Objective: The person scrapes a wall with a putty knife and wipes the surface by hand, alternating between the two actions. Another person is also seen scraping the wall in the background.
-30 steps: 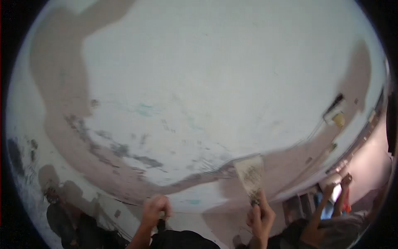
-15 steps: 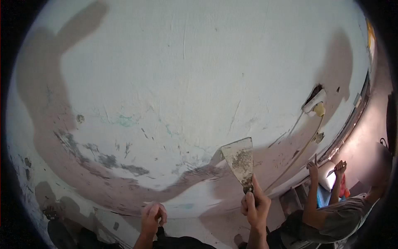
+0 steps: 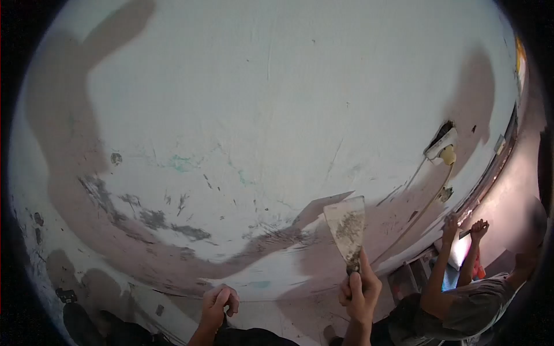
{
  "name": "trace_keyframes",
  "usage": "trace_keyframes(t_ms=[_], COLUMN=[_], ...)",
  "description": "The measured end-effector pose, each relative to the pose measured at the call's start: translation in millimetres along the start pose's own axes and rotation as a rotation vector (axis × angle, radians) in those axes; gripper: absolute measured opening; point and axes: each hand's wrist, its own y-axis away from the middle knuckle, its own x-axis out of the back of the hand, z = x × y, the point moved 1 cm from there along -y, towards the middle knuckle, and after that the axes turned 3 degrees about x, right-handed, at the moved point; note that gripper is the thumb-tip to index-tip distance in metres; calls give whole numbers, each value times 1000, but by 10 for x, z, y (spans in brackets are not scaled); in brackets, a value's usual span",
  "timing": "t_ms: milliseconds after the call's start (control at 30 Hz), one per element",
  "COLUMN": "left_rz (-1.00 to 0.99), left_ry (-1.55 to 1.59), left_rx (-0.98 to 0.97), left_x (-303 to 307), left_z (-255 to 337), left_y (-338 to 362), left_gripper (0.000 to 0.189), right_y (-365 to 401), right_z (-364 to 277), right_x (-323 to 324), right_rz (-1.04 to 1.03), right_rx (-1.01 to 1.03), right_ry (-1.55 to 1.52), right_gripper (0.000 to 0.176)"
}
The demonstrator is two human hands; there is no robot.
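My right hand (image 3: pixel 362 293) grips a putty knife (image 3: pixel 346 226) by its dark handle. Its wide blade, smeared with grey residue, points up in front of the wall (image 3: pixel 277 115); the blade looks apart from the surface, with its shadow falling to the left. My left hand (image 3: pixel 220 303) hangs low near the wall's base, fingers curled in and nothing visible in them. Scraped grey patches (image 3: pixel 153 219) and pale green stains (image 3: pixel 184 163) mark the white paint ahead.
A co-worker (image 3: pixel 473 305) is at the right, both hands raised near the wall and a thin tool in the grasp. A broken socket box (image 3: pixel 441 144) with a hanging cable is set in the wall. Drawers (image 3: pixel 407 279) stand low beside the co-worker.
The putty knife has shifted slightly right and turned a little more upright. My left hand has moved slightly right. The co-worker's near hand has moved up and right.
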Motion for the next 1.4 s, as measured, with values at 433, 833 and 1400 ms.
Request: trace_keyframes(t_ms=[433,833,1400], left_rz=[-21,-13,-173], left_ry=[32,-40,-56], left_rx=[31,113,147], left_x=[-125,-163,-456], left_z=[-91,-142,-200], left_y=[15,53,-123], left_gripper=[39,40,36], right_y=[106,57,-256], right_z=[-130,-117,-177], right_x=[91,193,308], right_rz=[-34,-123,-1], right_rx=[-1,-51,1], right_ry=[125,104,175], right_gripper=[45,47,46])
